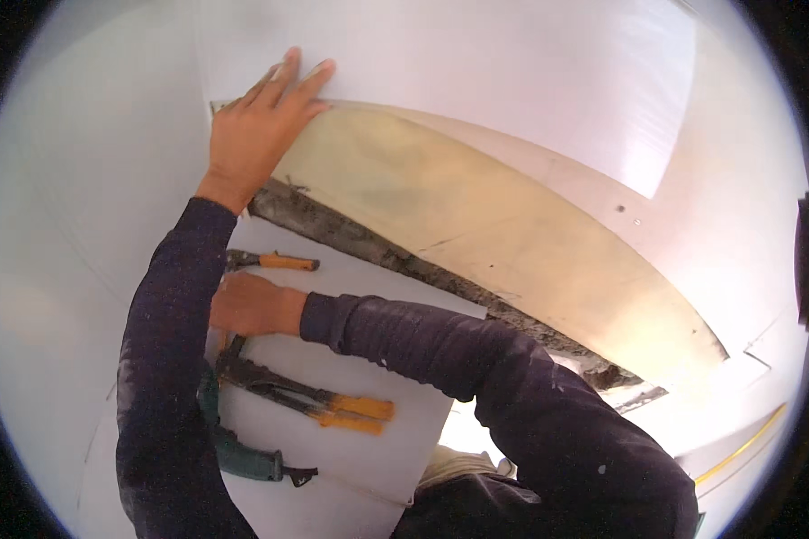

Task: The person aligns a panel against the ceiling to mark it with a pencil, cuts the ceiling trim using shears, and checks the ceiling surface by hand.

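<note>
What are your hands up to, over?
Left hand spread at left end of curved cream panel. Right hand near small orange-handled metal tool, hold unclear. Dark left sleeve blocking view.

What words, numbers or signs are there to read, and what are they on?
There are none I can read.
Green tool, big orange-handled tool and small orange-handled tool: any lettering is too small or blurred to read.
Yellow panel: dark specks and scratches, no readable letters.

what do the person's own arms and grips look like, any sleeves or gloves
The left sleeve and right sleeve are long and dark navy, with pale smudges; the right is visibly wrinkled. The left grip and right grip are ungloved.
</note>
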`<state>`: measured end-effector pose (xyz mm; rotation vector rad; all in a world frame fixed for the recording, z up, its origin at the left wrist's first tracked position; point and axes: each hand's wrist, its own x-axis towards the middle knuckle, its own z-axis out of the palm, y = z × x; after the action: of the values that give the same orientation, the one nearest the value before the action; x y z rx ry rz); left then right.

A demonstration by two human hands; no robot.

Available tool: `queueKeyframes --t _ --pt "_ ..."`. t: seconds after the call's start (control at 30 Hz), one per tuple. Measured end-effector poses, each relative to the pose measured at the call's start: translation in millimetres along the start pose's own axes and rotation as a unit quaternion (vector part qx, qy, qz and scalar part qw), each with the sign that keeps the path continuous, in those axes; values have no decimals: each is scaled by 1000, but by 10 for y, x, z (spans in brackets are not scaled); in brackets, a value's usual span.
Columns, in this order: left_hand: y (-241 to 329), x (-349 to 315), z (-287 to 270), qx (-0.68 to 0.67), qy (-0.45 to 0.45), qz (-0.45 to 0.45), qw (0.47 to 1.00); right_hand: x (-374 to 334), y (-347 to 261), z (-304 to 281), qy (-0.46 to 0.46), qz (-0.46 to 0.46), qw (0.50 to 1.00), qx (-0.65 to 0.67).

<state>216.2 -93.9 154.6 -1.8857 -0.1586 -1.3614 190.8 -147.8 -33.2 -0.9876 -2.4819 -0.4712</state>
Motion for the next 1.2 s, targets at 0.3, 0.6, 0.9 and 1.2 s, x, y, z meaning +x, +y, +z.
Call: queueKeyframes --t 0.3,0.6,0.9,1.2 --pt "-122 -72 -119 -8 -21 2 1000 26 -33 -380 -31 2 999 -19" --pt "-77 -88 29 -6 -22 3 1000 74 307 -77 159 54 985 -42" --pt "-40 -56 93 -10 5 6 1000 -905 -89 -985 49 200 977 -54" --pt "-20 -50 153 12 18 -2 1000 -2010 -774 -2562 116 229 958 130"
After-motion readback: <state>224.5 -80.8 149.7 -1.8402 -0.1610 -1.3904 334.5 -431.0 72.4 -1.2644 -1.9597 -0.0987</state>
